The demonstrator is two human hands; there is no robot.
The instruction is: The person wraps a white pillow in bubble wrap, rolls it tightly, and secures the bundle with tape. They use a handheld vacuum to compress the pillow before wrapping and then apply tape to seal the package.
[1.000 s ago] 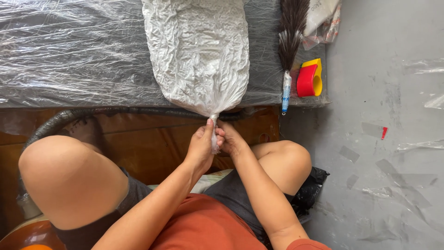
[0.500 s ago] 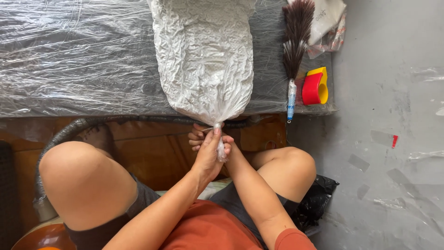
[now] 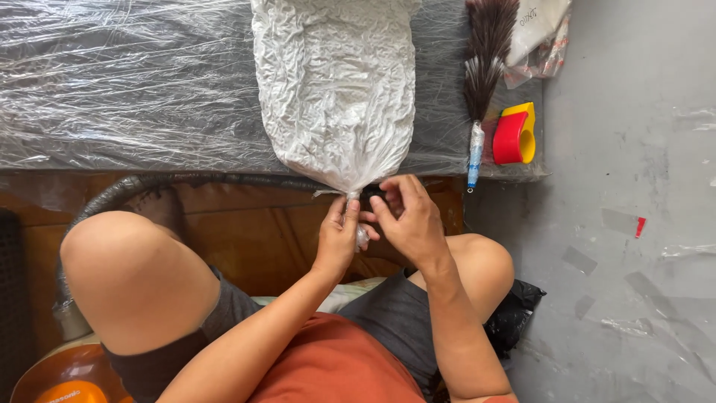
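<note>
A: Where is the bag (image 3: pixel 335 89), and how do your hands sit on it?

B: The bag lies on the wrapped table (image 3: pixel 134 89), at 12 o'clock from your hands. Its gathered neck (image 3: pixel 350 195) hangs off the table edge, so you can reach around it freely. Your left hand (image 3: pixel 337 239) is closed on the twisted tail just below the neck, which keeps the gather tight. Your right hand (image 3: pixel 406 220) sits at 3 o'clock of the neck, fingers curled narrow around a small dark item; what it is, you cannot tell from here.

A: What lies near?

B: A brush (image 3: pixel 485 67) lies at 2 o'clock, handle toward you, with a tape dispenser (image 3: pixel 514 134) just beside it. A hose (image 3: pixel 186 183) runs along the table edge at 10 o'clock, ending near the neck.
</note>
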